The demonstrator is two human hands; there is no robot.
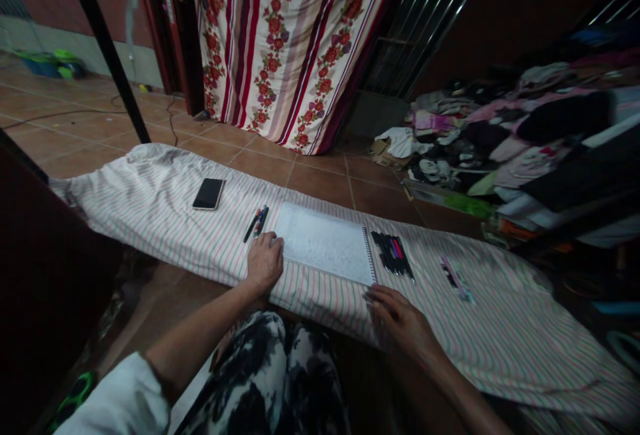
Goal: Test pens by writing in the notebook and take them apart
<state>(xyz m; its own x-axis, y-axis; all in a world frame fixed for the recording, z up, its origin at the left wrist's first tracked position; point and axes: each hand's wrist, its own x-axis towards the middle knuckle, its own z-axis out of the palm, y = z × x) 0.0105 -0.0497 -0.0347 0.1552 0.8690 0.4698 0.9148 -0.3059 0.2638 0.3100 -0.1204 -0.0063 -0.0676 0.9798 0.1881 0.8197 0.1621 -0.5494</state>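
Observation:
A spiral-bound notebook (323,238) lies open at a pale page with faint marks, its coil on the right side. My left hand (265,260) rests at its near left corner, fingers curled under; whatever they may hold is hidden. Just beyond that hand lie several pens (257,223). My right hand (397,315) is by the near right corner, fingers stretched towards the coil, slightly blurred and holding nothing I can see. To the right of the coil is a row of dark pens (393,253), one with a red part and one purple.
A striped cloth (170,215) covers the long, narrow surface. On it, a phone (209,193) lies at the left and some slim pink and pale items (457,279) at the right. Beyond are a floral curtain (280,41), a dark pole (105,48) and heaped clothes (500,128).

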